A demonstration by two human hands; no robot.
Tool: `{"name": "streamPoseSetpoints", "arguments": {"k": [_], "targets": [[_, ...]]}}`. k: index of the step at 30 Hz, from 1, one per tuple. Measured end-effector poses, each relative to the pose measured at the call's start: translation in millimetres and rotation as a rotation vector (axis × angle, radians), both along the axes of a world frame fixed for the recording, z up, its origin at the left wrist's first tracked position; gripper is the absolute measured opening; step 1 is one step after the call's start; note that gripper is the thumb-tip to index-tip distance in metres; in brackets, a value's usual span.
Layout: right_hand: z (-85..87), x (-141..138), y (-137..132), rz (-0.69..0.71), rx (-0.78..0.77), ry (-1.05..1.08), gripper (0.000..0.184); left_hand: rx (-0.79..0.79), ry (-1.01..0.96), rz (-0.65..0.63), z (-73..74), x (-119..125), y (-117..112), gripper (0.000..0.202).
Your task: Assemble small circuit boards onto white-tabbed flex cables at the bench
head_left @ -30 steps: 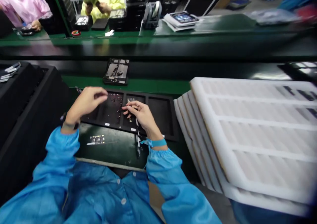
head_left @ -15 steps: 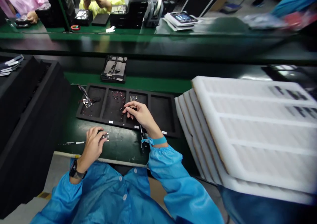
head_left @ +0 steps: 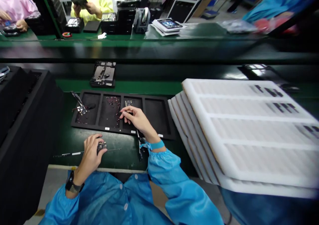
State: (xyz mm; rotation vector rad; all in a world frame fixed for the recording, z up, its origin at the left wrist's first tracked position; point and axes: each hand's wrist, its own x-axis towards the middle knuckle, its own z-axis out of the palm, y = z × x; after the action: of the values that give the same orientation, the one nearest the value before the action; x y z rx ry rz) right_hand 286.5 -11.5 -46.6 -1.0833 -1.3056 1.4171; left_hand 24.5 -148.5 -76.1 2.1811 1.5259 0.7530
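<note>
My left hand [head_left: 91, 153] rests on the green mat near the bench's front edge, fingers curled round a small dark circuit part [head_left: 101, 146]. My right hand [head_left: 136, 118] reaches into the black compartment tray [head_left: 165, 135], fingertips pinched down in its third pocket beside a small component [head_left: 128, 103]. The second pocket holds several tiny reddish parts [head_left: 112, 106]. Tweezers [head_left: 77, 101] lie across the first pocket. Both arms wear blue smock sleeves.
A slanted stack of white foam trays [head_left: 246, 132] fills the right side. Black foam trays [head_left: 22, 118] stand at the left. A dark device frame [head_left: 103, 73] lies on the conveyor behind. People in pink [head_left: 15, 6] and yellow [head_left: 93, 1] work across the line.
My left hand left the tray's first pocket, came back to the mat near me and closed on the small circuit part. My right hand stays in the third pocket.
</note>
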Motion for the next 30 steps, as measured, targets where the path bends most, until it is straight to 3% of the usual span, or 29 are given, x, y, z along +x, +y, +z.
{"name": "streamPoseSetpoints", "arguments": {"k": [8, 13, 20, 30], "targets": [[2.0, -2, 3, 0.031, 0.009, -0.011, 0.032, 0.274, 0.053, 0.041, -22.7, -4, -4, 0.022], [4.0, -2, 3, 0.025, 0.01, -0.011, 0.032, 0.194, 0.028, 0.077, -27.3, -4, -3, 0.015], [-3.8, -7, 8, 0.045, 0.017, -0.02, 0.029, 0.168, 0.035, 0.071, -44.7, -6, 4, 0.014], [3.5, -17, 11, 0.05, -0.035, -0.026, 0.004, 0.135, 0.123, 0.094, -30.8, -4, 18, 0.02]]}}
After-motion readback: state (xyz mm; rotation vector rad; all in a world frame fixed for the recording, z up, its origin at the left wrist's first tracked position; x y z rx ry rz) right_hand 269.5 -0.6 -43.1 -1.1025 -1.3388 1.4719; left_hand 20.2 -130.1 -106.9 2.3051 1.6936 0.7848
